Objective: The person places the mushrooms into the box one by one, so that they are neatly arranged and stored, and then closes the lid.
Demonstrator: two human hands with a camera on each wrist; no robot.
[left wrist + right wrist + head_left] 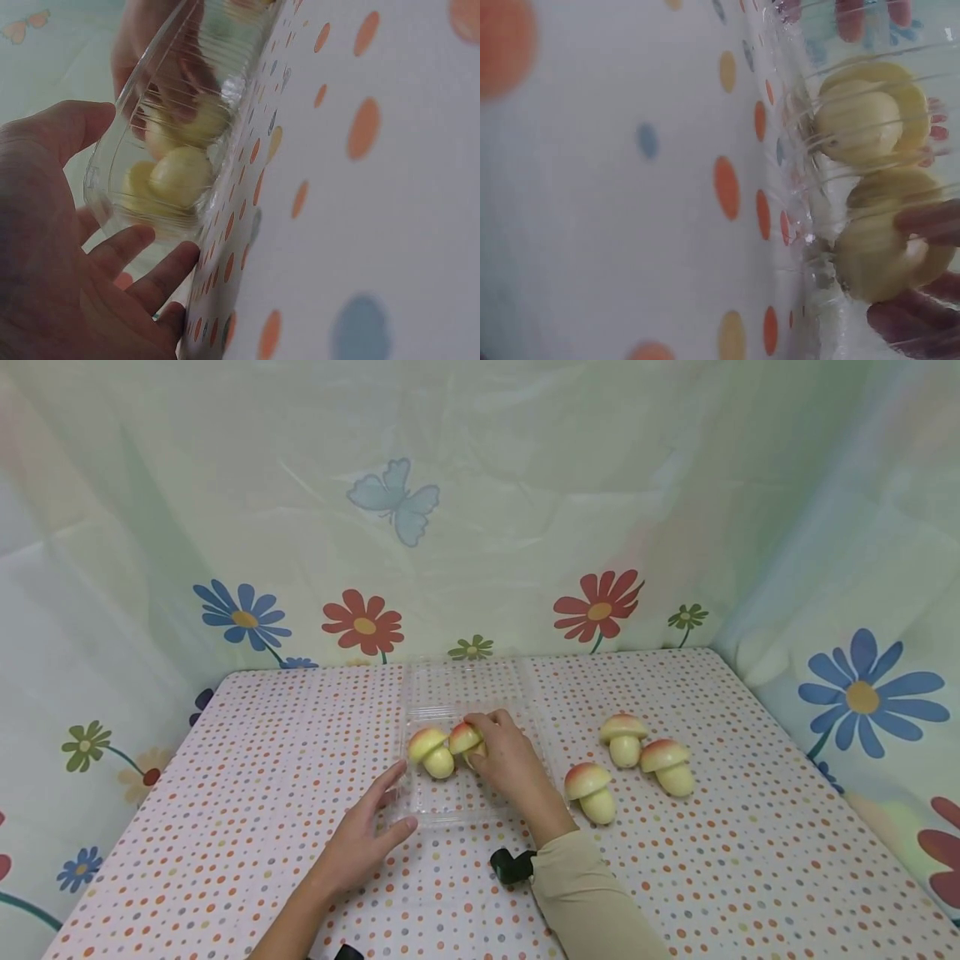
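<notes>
We see a glossy yellow mushroom shape with a red-tinged cap and a pale rounded stem [464, 739] in the grip of the right hand [512, 758], inside the left-hand middle of the work area. It lies at the left of that hand, between the fingertips on its far side and the thumb on its near side; the cap juts out leftward, and the hand hides much of the stem. We find the fingers curled round it, but cannot tell whether it bears on the floor beneath.

Around it we see a clear, ribbed plastic box [457, 817], its transparent lid [467, 681] laid open on the far side. Just left of the held piece, also in the box, a second yellow mushroom shape [431, 753] lies tilted, stem toward the near right.

By the box's near left corner we see the left hand [363, 835], fingers apart and thumb spread, holding nothing; we cannot tell whether its fingertips touch the wall.

To the right, outside the box, three more red-and-yellow mushroom shapes [591, 792] lie near one another. Everything rests on a pale tablecloth with coloured dots [750, 868], and beyond it we see a pale curtain printed with flowers and a butterfly [487, 510].
</notes>
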